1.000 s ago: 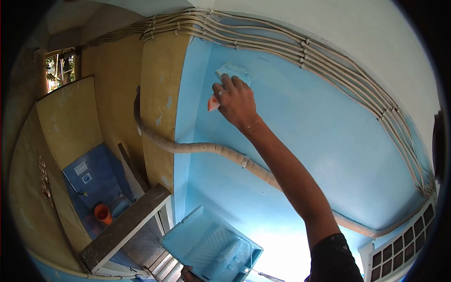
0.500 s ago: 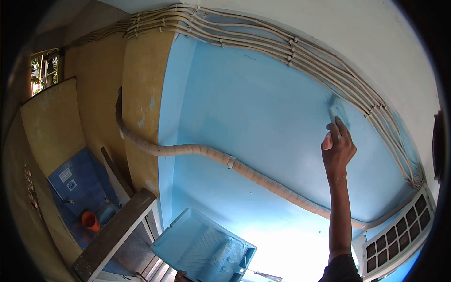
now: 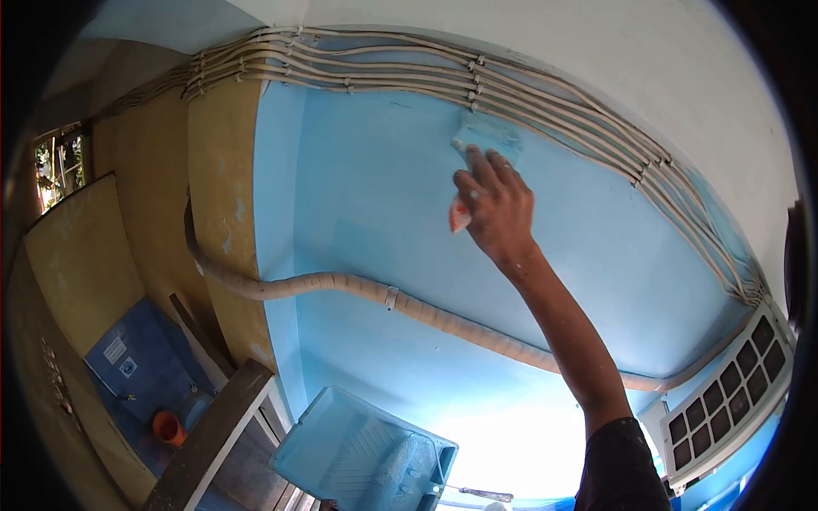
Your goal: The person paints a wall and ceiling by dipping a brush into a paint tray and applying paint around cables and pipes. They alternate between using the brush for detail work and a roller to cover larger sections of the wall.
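My right hand (image 3: 498,200) is closed around a paintbrush, its reddish handle end (image 3: 460,217) sticking out below the fingers. The bristles touch the light blue wall (image 3: 383,196) just under a row of cables, where a patch of wet-looking paint shows. At the bottom edge, only a sliver of my left hand (image 3: 329,505) shows, at the lower rim of a blue paint tray (image 3: 319,434). The tray is tilted. A paint roller (image 3: 405,468), covered in blue paint, lies in it, with its handle (image 3: 486,494) projecting to the right.
Several beige cables (image 3: 477,81) run along the top of the wall. A thick wrapped pipe (image 3: 460,325) crosses it lower down. An air-conditioner unit (image 3: 728,392) is at the right. A wooden-topped partition (image 3: 213,430) and an orange bucket (image 3: 169,428) are at lower left.
My right hand has swept the paintbrush leftward along the wall under the cables. The view has shifted slightly. The tray stays low in front of me.
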{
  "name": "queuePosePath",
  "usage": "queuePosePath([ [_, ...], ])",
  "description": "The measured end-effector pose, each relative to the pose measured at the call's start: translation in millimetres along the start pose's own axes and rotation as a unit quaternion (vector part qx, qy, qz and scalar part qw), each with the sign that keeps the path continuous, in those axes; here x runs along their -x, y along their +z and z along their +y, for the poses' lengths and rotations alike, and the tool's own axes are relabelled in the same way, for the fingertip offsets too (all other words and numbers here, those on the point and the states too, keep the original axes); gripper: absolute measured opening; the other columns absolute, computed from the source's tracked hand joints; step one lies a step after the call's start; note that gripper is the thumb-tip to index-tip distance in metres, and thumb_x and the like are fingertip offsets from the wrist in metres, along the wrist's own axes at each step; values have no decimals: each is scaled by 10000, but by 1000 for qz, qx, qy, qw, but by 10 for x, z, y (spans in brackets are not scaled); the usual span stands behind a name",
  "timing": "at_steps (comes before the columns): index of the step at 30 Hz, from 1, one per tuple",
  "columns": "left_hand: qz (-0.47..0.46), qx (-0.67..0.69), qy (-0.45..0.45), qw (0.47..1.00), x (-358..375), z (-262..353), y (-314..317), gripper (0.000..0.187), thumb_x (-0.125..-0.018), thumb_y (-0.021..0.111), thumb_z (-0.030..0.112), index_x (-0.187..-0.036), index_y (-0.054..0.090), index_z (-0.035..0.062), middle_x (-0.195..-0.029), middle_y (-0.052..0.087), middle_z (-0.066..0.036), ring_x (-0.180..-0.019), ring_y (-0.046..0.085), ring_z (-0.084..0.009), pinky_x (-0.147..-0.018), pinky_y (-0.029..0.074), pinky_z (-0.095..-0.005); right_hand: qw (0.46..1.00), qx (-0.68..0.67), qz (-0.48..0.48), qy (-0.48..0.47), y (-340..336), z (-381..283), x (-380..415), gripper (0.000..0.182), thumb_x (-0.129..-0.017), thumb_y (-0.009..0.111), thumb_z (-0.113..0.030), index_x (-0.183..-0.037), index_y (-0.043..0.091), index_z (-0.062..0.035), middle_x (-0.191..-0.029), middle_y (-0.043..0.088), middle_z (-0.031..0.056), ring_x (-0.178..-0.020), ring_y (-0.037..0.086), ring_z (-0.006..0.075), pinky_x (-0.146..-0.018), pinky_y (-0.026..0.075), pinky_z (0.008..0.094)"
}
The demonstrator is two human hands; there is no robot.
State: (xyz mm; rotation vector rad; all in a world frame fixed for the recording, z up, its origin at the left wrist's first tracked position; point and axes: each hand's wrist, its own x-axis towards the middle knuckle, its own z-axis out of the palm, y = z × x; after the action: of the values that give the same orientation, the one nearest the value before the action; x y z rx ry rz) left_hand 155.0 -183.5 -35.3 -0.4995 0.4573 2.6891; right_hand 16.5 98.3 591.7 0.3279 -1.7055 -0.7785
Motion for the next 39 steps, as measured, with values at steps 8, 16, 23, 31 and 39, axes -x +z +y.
queuePosePath([
  [8,26,5,-4,1000,10,-30,-203,822,-698,589,294,-1450,416,10,-1408,507,-191,-1280,474,-429,-1060,413,-576,961,131,29,243,-781,687,911,190,-714,687,34,-828,698,-118,-1140,738,92,-1028,724,260,-735,611,355],
  [16,47,-2,1,999,44,6,-340,816,-717,593,306,-1456,416,9,-1423,501,-196,-1293,466,-437,-1066,407,-583,949,113,123,266,-121,149,542,201,-705,745,-54,-884,681,-119,-1142,707,159,-995,713,298,-669,597,373],
  [23,57,-30,-12,998,78,37,-394,810,-734,597,317,-1462,416,9,-1437,496,-200,-1304,460,-443,-1071,402,-590,875,-371,136,280,-121,-259,192,85,-812,736,-31,-880,688,-53,-996,737,129,-920,715,239,-745,577,348],
  [31,81,-10,6,997,11,-74,-426,805,-754,601,329,-1468,416,9,-1453,491,-204,-1317,452,-451,-1077,396,-597,719,-235,398,520,-1084,1073,1683,144,-786,725,-2,-902,695,77,-940,711,203,-836,717,262,-741,641,397],
  [39,94,24,-22,995,136,-57,-418,769,-771,588,333,-1447,438,-3,-1423,515,-209,-1289,470,-455,-1052,412,-600,866,218,221,393,-732,940,1454,81,-849,663,-63,-854,736,-96,-967,762,131,-877,746,313,-706,590,377],
])
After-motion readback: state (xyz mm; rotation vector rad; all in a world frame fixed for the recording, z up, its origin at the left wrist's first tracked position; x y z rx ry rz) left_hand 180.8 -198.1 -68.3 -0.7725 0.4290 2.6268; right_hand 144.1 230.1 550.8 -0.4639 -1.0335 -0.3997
